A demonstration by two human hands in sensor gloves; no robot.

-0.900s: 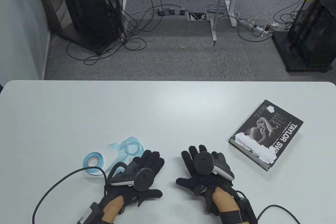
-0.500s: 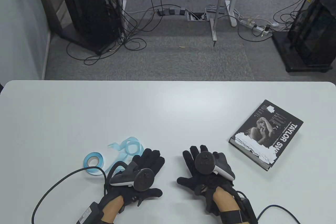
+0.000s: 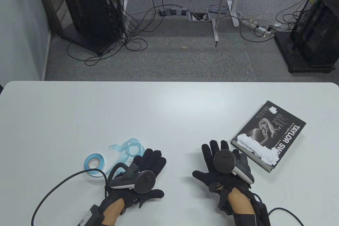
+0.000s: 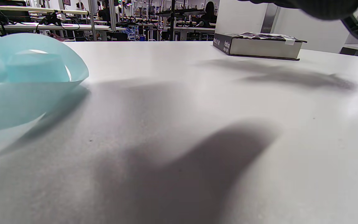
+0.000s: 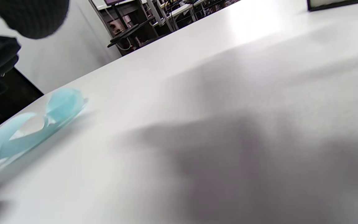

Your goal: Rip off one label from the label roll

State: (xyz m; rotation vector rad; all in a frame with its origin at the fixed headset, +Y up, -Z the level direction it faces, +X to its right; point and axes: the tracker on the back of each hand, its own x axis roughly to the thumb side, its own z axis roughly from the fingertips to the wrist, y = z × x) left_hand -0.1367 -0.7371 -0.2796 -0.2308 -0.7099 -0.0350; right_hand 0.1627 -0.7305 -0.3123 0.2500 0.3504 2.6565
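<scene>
Label roll: small pale-blue roll of label tape (image 3: 94,163) is lying flat on the white worktop (image 3: 169,109), near the front-left, just beside the left hand (image 3: 144,169).
Loose tail: a curled pale-blue ribbon of backing strip (image 3: 127,149) is trailing off the roll, looping and standing partly up off the surface; it is sitting just ahead of the left fingers (image 3: 152,157).
Handling: it is looking light, thin and floppy, likely to slide when tugged, so the roll is needing pinning while the free end is being pinched near a label edge.
Left hand: lying palm down, fingers spread and released, gripping nothing.
Right hand: black-gloved right hand (image 3: 222,169) is hovering or resting open, fingers spread, holding nothing, well apart from the roll.
Nearby: a dark hardback book with a black-and-white cover photo (image 3: 268,136) is lying just beside the right fingers.
Obstruction: the black glove cable (image 3: 66,181) is curving close by the roll and may be snagging a reach.
</scene>
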